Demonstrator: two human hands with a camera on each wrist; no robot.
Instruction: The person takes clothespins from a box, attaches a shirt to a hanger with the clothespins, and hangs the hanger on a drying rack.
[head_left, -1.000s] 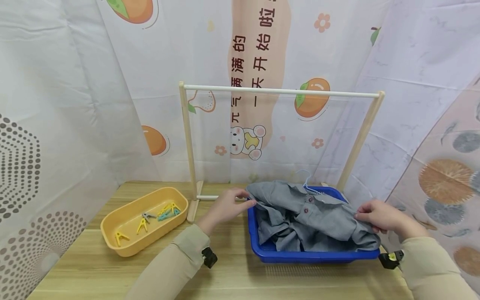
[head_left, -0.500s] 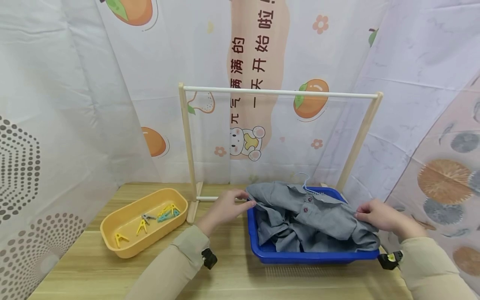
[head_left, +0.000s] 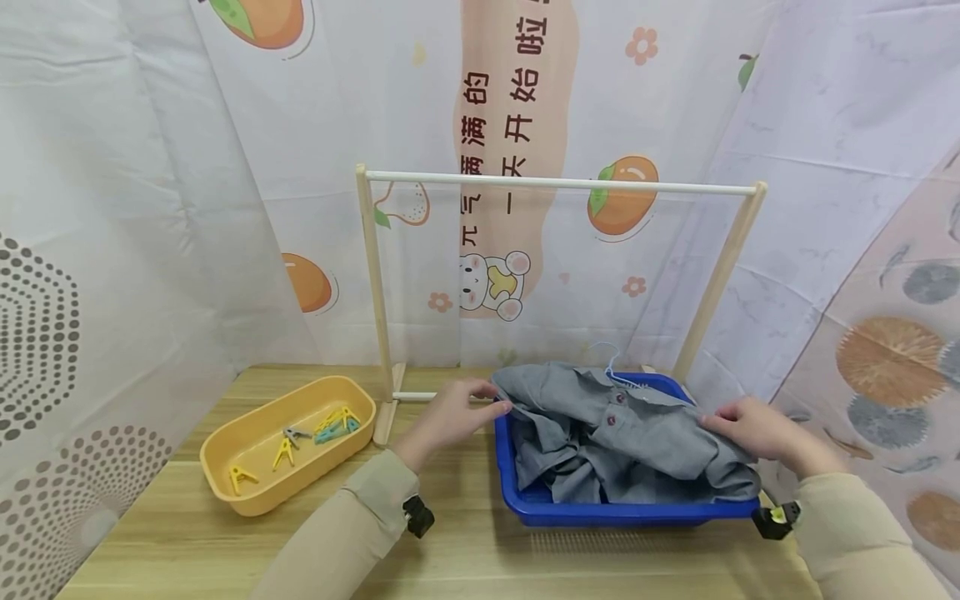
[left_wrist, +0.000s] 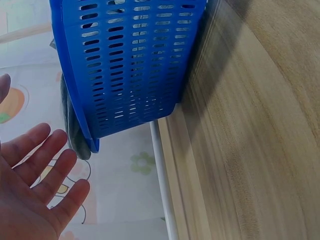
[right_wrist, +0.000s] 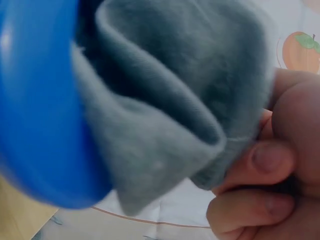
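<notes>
A grey shirt (head_left: 645, 433) with dark red buttons lies heaped in a blue basket (head_left: 600, 515). The hook of a light blue hanger (head_left: 612, 360) sticks up from its collar. At the shirt's left end, my left hand (head_left: 459, 418) is held with its fingers spread; the left wrist view shows those straight fingers (left_wrist: 49, 170) beside a bit of cloth hanging over the rim. My right hand (head_left: 761, 433) pinches the shirt near its right shoulder between thumb and fingers. Seen from the right wrist, its other fingers (right_wrist: 255, 210) curl in beside folded cloth.
On the left of the wooden table (head_left: 457, 558) stands a yellow tray (head_left: 288, 450) holding several yellow, grey and teal clothes pegs (head_left: 285, 451). A drying rack with a white top bar (head_left: 562, 182) and wooden posts rises behind the basket. Printed curtains hang around the table.
My right hand has shifted slightly left along the shirt's upper edge. The left hand, the shirt and the basket have stayed nearly still.
</notes>
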